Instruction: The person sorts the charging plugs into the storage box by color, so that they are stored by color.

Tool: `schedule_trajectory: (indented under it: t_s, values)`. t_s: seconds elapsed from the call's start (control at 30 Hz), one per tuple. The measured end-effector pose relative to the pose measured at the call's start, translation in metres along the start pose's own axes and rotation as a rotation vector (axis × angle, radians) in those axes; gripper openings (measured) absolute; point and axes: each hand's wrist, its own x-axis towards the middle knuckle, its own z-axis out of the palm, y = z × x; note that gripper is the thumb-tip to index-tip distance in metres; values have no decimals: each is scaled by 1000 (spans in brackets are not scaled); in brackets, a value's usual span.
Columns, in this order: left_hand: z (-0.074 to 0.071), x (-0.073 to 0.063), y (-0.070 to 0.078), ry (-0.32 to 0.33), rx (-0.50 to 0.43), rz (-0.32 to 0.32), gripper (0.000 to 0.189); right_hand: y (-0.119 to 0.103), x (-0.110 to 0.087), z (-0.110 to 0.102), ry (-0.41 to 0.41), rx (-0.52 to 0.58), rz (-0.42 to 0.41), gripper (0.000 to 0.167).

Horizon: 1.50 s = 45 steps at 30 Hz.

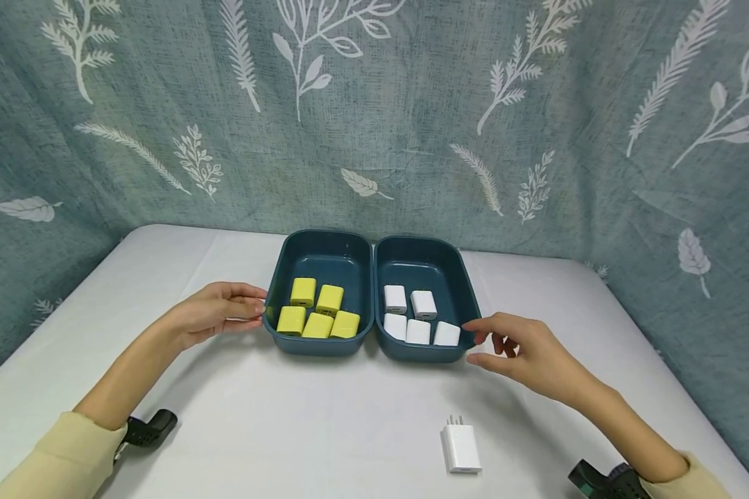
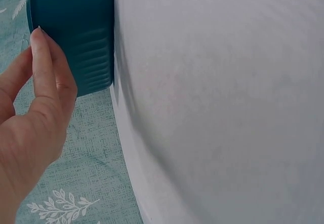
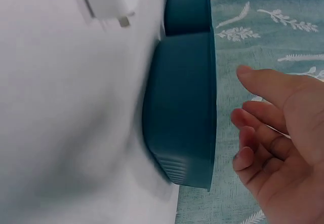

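White table, two teal trays side by side at the back: left tray with five yellow chargers, right tray with five white chargers. Left hand, fingers straight, touches the left tray's outer wall; right hand, loosely curled and holding nothing, hovers just off the right tray's rim. One loose white charger lies near the front.

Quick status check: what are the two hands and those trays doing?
Left hand touches yellow-charger tray. Right hand open, beside white-charger tray. Loose white charger lies in front.
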Motion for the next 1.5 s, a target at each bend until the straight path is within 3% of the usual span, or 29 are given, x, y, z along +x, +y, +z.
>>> schedule_trajectory:
  t_s: [0.23,0.53,0.77,0.97,1.23,1.5]
  values:
    - [0,0,0,-1,-9,-2,45,-11,-19,7,-84,9,1,36]
    - [0,0,-1,3,5,-2,44,-19,-43,16,-307,66,43,37]
    - [-1,0,-1,3,12,1,44,-24,-55,22,-419,101,83,47]
    - [-1,0,-1,-3,12,4,44,-32,-58,24,-505,118,216,54]
    - [0,1,-1,-2,10,2,45,-38,-60,28,-508,134,276,54]
    - [0,0,0,1,18,2,45,-38,-63,31,-469,109,246,50]
